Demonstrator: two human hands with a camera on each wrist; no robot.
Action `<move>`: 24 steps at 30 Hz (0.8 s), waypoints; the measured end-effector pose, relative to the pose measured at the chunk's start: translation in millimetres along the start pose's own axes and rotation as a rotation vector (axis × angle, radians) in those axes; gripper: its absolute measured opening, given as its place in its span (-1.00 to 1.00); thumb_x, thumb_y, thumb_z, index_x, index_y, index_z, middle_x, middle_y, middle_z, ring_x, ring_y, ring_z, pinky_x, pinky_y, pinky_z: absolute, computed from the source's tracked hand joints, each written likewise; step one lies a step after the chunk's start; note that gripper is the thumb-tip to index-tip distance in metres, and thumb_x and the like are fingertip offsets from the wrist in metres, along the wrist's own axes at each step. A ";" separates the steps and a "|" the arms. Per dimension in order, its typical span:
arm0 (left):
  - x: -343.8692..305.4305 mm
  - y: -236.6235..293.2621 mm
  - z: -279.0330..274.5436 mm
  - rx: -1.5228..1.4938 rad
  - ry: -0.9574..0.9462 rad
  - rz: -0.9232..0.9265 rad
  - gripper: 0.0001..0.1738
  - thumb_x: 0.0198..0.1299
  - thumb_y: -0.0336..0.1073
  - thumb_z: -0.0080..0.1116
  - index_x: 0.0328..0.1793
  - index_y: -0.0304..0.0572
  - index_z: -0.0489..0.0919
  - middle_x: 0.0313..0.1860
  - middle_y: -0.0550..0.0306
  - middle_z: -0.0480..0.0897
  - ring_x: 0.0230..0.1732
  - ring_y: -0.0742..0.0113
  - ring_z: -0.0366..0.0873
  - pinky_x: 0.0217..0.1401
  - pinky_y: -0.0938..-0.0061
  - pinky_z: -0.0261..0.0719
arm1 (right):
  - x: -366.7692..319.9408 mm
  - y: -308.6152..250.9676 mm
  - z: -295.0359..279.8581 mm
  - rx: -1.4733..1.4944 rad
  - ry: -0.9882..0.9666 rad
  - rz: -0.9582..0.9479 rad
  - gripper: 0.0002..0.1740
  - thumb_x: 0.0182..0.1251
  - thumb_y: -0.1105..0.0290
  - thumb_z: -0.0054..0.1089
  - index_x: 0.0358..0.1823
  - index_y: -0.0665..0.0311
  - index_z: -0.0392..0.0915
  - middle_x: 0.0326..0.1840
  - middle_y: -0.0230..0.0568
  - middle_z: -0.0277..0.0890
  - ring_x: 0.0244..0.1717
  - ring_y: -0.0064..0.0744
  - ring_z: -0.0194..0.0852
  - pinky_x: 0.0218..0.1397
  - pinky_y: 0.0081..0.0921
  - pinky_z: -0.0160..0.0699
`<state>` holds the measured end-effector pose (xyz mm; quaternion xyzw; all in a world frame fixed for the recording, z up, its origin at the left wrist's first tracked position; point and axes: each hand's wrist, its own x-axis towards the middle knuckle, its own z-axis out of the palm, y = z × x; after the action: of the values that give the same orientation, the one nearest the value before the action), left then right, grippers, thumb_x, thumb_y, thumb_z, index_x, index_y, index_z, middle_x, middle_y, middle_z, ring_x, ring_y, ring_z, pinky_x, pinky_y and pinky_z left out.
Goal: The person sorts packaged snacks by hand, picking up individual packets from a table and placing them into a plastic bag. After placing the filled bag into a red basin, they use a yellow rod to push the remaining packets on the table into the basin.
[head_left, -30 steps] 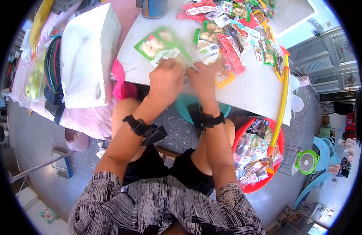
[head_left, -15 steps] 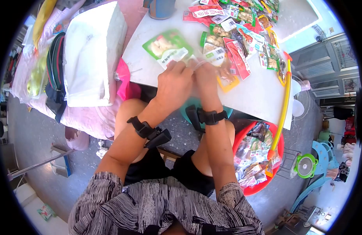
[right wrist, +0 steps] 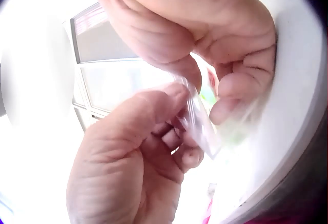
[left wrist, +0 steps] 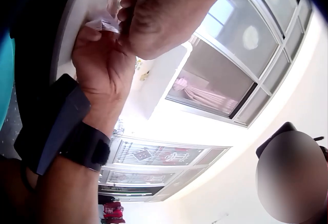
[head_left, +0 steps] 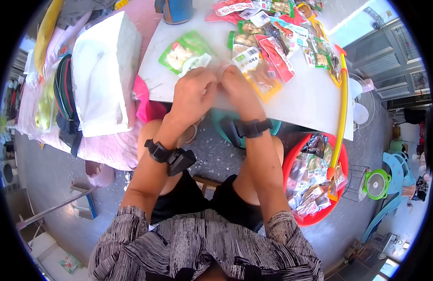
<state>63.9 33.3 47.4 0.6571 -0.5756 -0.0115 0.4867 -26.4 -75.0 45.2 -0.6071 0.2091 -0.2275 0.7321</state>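
Note:
My left hand (head_left: 193, 93) and right hand (head_left: 240, 89) meet close together over the near edge of the white table (head_left: 300, 110). Between thumb and fingers, both pinch the edge of a clear plastic bag (right wrist: 197, 119), whose ridged strip shows in the right wrist view. In the left wrist view, the clear plastic (left wrist: 105, 23) shows at the fingertips. Just beyond my left hand lies a green-edged packet of pale pieces (head_left: 181, 54), with a white label. By my right hand is a yellow-edged packet (head_left: 263, 84), its label white too.
Several red, green and yellow food packets (head_left: 278, 54) lie heaped at the table's back right. A red basin (head_left: 314, 210) of packets stands below right, and a yellow tube (head_left: 341, 107) runs along the table edge. A white foam box (head_left: 106, 75) and blue jug (head_left: 176, 10) are leftward.
Both hands stay together at the plastic, with the fingers shifting slightly. My right hand's knuckles have turned a little. The whole head view has moved slightly.

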 end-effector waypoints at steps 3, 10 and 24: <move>-0.7 1.9 0.6 0.128 0.032 0.015 -0.91 -0.06 -0.58 0.11 -0.39 -0.29 0.51 -0.49 0.00 0.53 -0.49 0.06 0.51 -0.44 0.33 0.45 | -9.1 2.4 -10.4 -0.229 0.110 0.022 -0.75 0.25 0.41 0.02 -0.16 0.40 0.58 -0.55 -0.32 0.53 -0.62 -0.63 0.37 -0.57 -0.62 0.32; -7.1 -3.8 6.0 0.348 -0.119 0.031 -0.94 -0.09 -0.47 0.17 -0.45 -0.25 0.52 -0.47 0.02 0.53 -0.39 0.01 0.54 -0.35 0.21 0.48 | -34.1 -3.5 -35.4 -0.644 0.573 -0.266 -0.80 0.25 0.43 0.08 -0.32 0.46 0.59 -0.48 -0.05 0.62 -0.56 -0.38 0.54 -0.46 -0.47 0.47; -2.7 4.1 0.9 0.387 -0.364 -0.143 -0.64 -0.07 -0.18 0.34 -0.23 -0.23 0.53 -0.32 -0.05 0.59 -0.23 -0.04 0.57 -0.19 0.17 0.52 | -0.9 30.9 -28.5 -0.618 0.599 -0.328 -0.69 0.03 0.36 0.27 -0.21 0.38 0.56 -0.47 -0.03 0.58 -0.41 -0.10 0.58 -0.27 -0.27 0.53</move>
<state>59.4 35.4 48.2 0.7638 -0.5974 -0.0535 0.2386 -41.3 -92.2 9.9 -0.7294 0.3707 -0.4329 0.3784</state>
